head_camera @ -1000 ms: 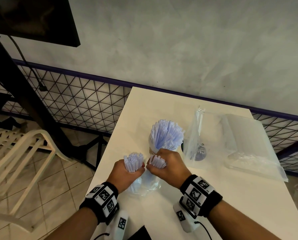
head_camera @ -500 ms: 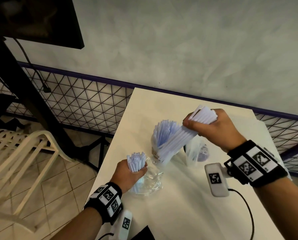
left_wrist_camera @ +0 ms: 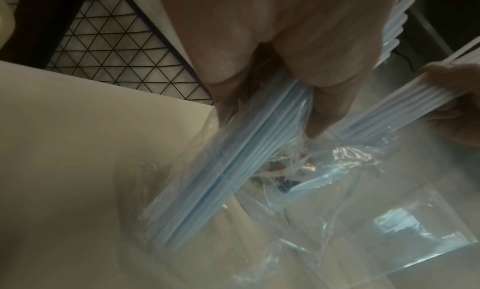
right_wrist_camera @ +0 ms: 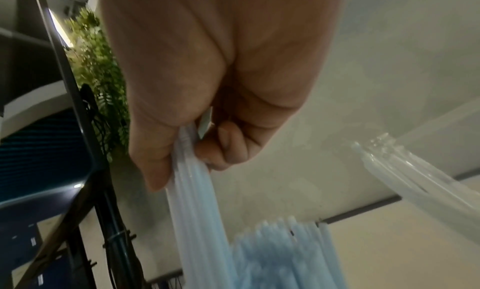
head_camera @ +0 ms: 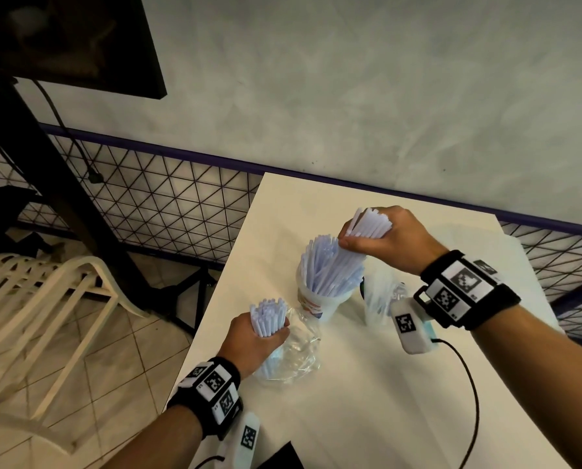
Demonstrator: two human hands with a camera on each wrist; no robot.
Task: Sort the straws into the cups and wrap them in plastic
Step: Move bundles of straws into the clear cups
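Observation:
A white cup (head_camera: 320, 301) stands mid-table, packed with pale blue straws (head_camera: 320, 262). My right hand (head_camera: 381, 243) grips a bundle of straws (head_camera: 370, 223) slanting down into that cup; in the right wrist view the fingers (right_wrist_camera: 221, 149) curl round the bundle (right_wrist_camera: 197, 201). Near the table's left edge my left hand (head_camera: 259, 340) holds an upright bunch of straws (head_camera: 268, 316) standing in a crumpled clear plastic bag (head_camera: 296, 357). The left wrist view shows that bunch (left_wrist_camera: 233, 166) inside the plastic (left_wrist_camera: 337, 201).
The white table (head_camera: 367, 401) has its left edge beside my left wrist. A clear plastic bag (head_camera: 381, 296) stands right of the cup, partly behind my right wrist. A cream chair (head_camera: 46, 299) sits on the tiled floor at left. Wire mesh (head_camera: 164, 204) runs behind the table.
My right hand lifted a bundle out of the bag held by my left hand, carried it up and right, and now lowers its lower end into the cup. The left hand stayed put.

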